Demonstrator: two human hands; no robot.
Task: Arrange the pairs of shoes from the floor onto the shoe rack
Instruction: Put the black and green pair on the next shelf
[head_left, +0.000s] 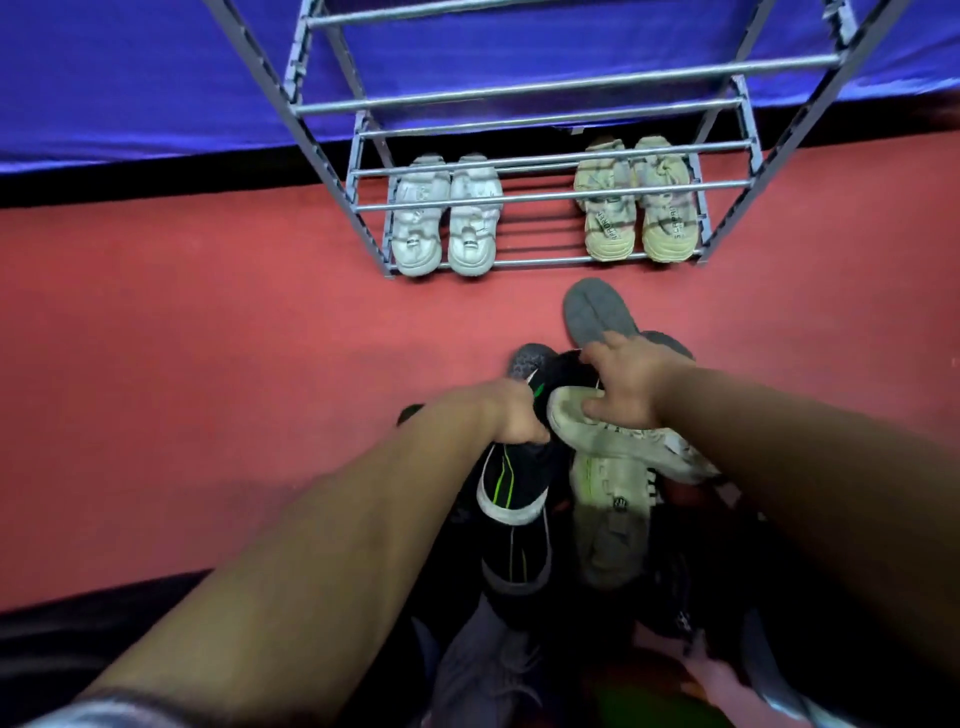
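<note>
Both arms reach forward and down over the pile. Left hand: grip closed round a black shoe with green stripes. Right hand: grip curled over the toe end of a pale shoe. A grey slipper lies on the red floor between the hands and the shoe rack. On the bottom shelf, a white pair sits left and a cream pair right.

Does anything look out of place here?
The floor shoes form a jumbled heap: a grey slip-on shoe, black green-striped sneakers and off-white sneakers overlap at odd angles. The left hand grips a black one, the right hand an off-white one. The white pair and cream pair on the metal rack sit tidy.
</note>
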